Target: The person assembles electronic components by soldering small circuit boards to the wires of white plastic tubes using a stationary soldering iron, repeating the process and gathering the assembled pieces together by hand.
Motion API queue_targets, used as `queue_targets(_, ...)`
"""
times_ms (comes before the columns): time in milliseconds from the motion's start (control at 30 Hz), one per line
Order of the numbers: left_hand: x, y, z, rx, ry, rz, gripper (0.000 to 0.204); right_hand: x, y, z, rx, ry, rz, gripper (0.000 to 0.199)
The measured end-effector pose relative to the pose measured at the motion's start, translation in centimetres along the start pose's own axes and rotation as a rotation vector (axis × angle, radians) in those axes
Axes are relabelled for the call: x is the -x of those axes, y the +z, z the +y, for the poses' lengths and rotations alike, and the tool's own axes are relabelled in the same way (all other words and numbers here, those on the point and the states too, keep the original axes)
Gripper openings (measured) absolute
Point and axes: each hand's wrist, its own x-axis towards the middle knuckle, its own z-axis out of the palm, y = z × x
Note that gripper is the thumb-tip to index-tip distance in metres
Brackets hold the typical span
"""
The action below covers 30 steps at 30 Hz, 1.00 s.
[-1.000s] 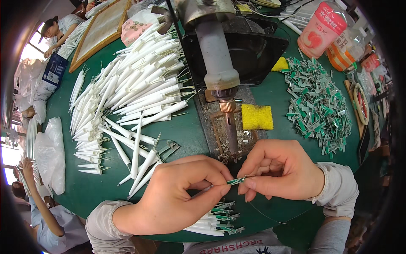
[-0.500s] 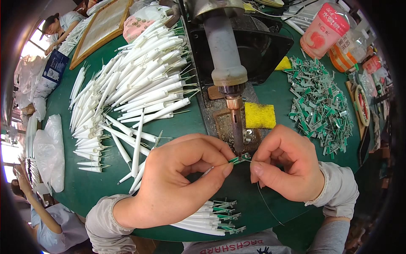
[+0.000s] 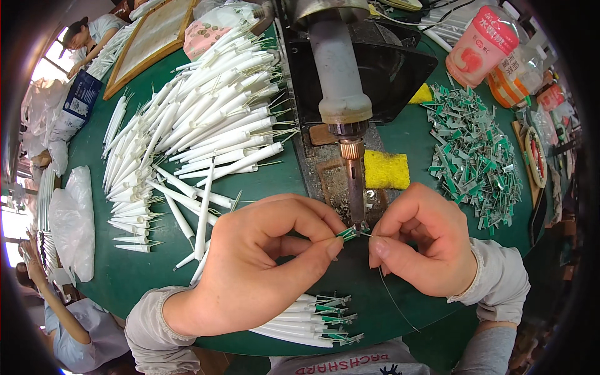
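My left hand [image 3: 262,253] pinches a small green circuit board [image 3: 349,233] between thumb and forefinger. The tip of an upright soldering iron [image 3: 355,187] comes down onto the board's right end. At that same end, my right hand [image 3: 428,240] is closed on a thin solder wire [image 3: 394,298], whose loose tail curves down over the table. Whether the board is joined to a white tube inside my left palm is hidden. Below my left wrist lies a row of white tapered tubes [image 3: 294,327] with green boards at their ends.
A big pile of white tapered tubes [image 3: 206,119] with thin wires covers the left. Loose green boards [image 3: 475,156] are heaped at right, near a pink-labelled bottle [image 3: 481,47]. A yellow sponge [image 3: 386,170] sits beside the iron. Other people [image 3: 94,40] work at far left.
The view has shifted slightly, so the iron and its stand appear a little farther right. Both hands keep their grips, with the board and wire still at the iron's tip.
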Motion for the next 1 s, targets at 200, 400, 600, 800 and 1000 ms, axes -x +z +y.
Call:
queue_targets(200, 0.0, -0.1, 0.4, 0.074, -0.039, 0.025, 0.005, -0.2, 0.0, 0.3, 0.021, -0.019, -0.072, 0.013)
queue_targets(400, -0.2, -0.8, 0.6, 0.104, -0.171, 0.013, 0.005, -0.3, 0.0, 0.1, 0.005, 0.07, -0.076, 0.012)
queue_targets(600, 0.0, -1.4, 0.3, -0.067, -0.174, -0.022, 0.002, 0.1, -0.2, -0.3, 0.263, 0.096, -0.276, 0.015)
queue_targets(800, 0.7, -2.7, -0.8, -0.513, -0.186, -0.222, 0.003, 0.1, -2.8, 0.1, 1.232, -0.129, 0.115, 0.015)
queue_targets(1000, 2.5, -1.1, -1.7, -0.577, 0.064, -0.327, 0.006, -0.5, -6.0, 0.2, 1.418, -0.097, 0.233, 0.019)
